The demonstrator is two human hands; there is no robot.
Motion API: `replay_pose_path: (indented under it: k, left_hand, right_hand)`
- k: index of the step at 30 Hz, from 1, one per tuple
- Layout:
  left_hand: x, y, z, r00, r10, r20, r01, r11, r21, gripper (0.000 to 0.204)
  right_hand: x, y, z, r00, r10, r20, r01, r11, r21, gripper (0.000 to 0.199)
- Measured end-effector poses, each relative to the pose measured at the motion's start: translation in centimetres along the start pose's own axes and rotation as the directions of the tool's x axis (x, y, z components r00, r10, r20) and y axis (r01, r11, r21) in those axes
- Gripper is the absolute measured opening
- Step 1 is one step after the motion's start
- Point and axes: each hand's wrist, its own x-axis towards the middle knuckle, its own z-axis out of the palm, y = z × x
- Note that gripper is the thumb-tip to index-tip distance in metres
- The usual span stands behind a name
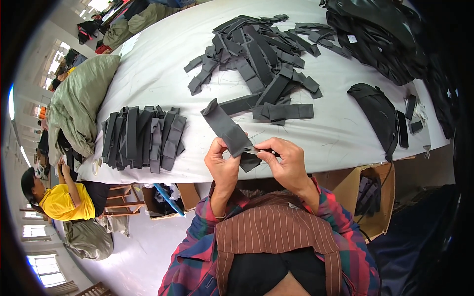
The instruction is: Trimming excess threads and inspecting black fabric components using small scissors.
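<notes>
My left hand (222, 165) and my right hand (285, 162) both grip one dark grey fabric strap piece (228, 129) just above the table's near edge. The strap rises up and to the left from my fingers. My right fingers pinch its lower end, where a small dark part sticks out; what it is I cannot tell. A neat row of similar grey strap pieces (143, 138) lies to the left of my hands. A loose heap of the same pieces (259, 59) spreads over the middle of the white table (340, 133).
A black bag (377, 111) lies at the right, with more black bags (385, 34) piled at the far right. A green cloth bundle (79, 103) rests on the table's left end. An open cardboard box (373, 197) stands below. A person in a yellow shirt (61, 200) sits at left.
</notes>
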Motion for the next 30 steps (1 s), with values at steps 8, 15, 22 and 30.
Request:
replay_pose_path:
  k: [8,15,22,30]
  left_hand:
    - [-0.2,-0.9,0.2,1.000,-0.017,-0.001,0.017,1.000,0.020,0.018]
    - [-0.2,-0.6,0.2,0.997,-0.063,0.049,0.063,0.998,-0.001,0.018]
    - [0.5,1.0,0.3,0.931,0.118,0.345,-0.241,0.910,0.339,0.019]
    - [0.6,-1.5,-0.9,0.971,-0.239,0.005,0.239,0.970,0.052,0.029]
  right_hand:
    - [0.2,0.2,0.1,0.999,-0.045,0.024,0.048,0.991,-0.124,0.012]
    - [0.0,1.6,0.0,0.938,0.325,0.122,-0.337,0.773,0.537,0.011]
    - [1.1,1.4,-0.4,0.904,0.285,0.319,-0.426,0.672,0.606,0.006]
    - [-0.3,0.6,0.4,0.979,0.120,0.164,-0.173,0.917,0.360,0.012]
